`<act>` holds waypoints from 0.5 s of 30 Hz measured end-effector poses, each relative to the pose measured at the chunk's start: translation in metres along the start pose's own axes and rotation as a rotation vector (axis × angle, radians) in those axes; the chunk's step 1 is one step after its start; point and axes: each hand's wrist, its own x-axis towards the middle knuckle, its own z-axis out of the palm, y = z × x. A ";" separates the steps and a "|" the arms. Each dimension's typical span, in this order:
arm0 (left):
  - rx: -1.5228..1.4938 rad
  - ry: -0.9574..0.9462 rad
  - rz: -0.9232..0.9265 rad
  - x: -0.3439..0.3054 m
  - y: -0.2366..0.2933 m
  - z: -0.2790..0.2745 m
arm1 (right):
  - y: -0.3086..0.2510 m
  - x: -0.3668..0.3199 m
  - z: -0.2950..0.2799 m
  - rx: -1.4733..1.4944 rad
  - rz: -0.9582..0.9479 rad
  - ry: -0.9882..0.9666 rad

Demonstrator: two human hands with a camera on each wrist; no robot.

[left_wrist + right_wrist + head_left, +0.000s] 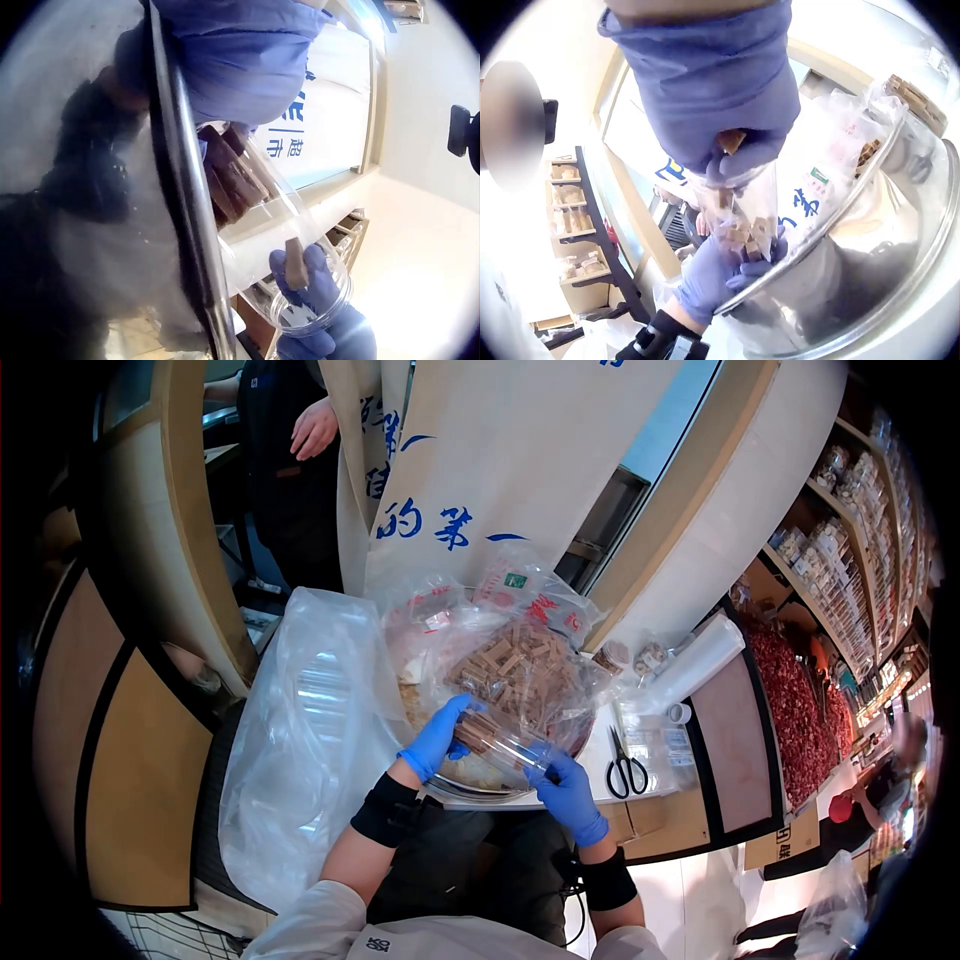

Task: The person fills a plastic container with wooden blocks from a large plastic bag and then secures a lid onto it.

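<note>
My gloved left hand (436, 740) grips a clear plastic jar (508, 749), tilted over the near side of a wide metal basin (182, 150). Several brown sticks (229, 174) lie bunched toward the jar's bottom end. At the open mouth is my gloved right hand (572, 798), its fingers reaching into the opening and pinching a brown stick (296, 264). Another bit of brown (732, 140) shows between its curled fingers in the right wrist view. Beneath the jar, a large pile of similar sticks (525, 665) fills a clear plastic bag (432, 605) with red print, lying in the basin.
Black-handled scissors (627, 772) lie right of the basin, near a roll of clear plastic (700, 658). A large translucent plastic bag (300, 740) covers the left side. Behind hangs a printed cloth (500, 450), with a person (290, 480) standing to its left. Stocked shelves (835, 545) line the right.
</note>
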 end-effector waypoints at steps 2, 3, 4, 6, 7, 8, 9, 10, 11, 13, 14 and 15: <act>-0.074 0.008 0.016 0.001 0.000 -0.003 | -0.002 -0.003 0.007 0.208 0.121 0.198; -0.073 0.007 0.013 0.003 -0.002 -0.006 | -0.003 -0.002 0.010 0.210 0.123 0.200; -0.076 0.013 0.044 0.005 -0.005 -0.009 | -0.004 0.000 0.013 0.332 0.101 0.281; -0.077 0.017 0.075 0.003 -0.006 -0.008 | -0.007 0.001 0.014 0.455 0.078 0.366; -0.065 -0.004 0.134 -0.001 -0.003 -0.006 | -0.010 0.002 0.013 0.458 0.075 0.407; -0.053 -0.024 0.192 -0.003 -0.002 -0.004 | -0.011 0.002 0.012 0.461 0.073 0.448; -0.052 -0.025 0.193 -0.003 -0.003 -0.004 | -0.010 0.001 0.012 0.462 0.072 0.449; -0.077 -0.004 0.225 -0.002 -0.005 -0.004 | -0.007 0.000 0.011 0.369 0.055 0.434; -0.102 0.017 0.256 0.000 -0.007 -0.004 | -0.004 -0.001 0.009 0.275 0.038 0.418; -0.090 -0.018 0.242 0.002 -0.007 -0.007 | 0.000 -0.002 0.000 0.251 0.033 0.338; -0.076 -0.052 0.224 0.003 -0.007 -0.009 | 0.001 -0.003 -0.002 0.230 0.030 0.260; -0.073 -0.056 0.219 0.002 -0.007 -0.008 | 0.000 -0.004 -0.003 0.232 0.034 0.265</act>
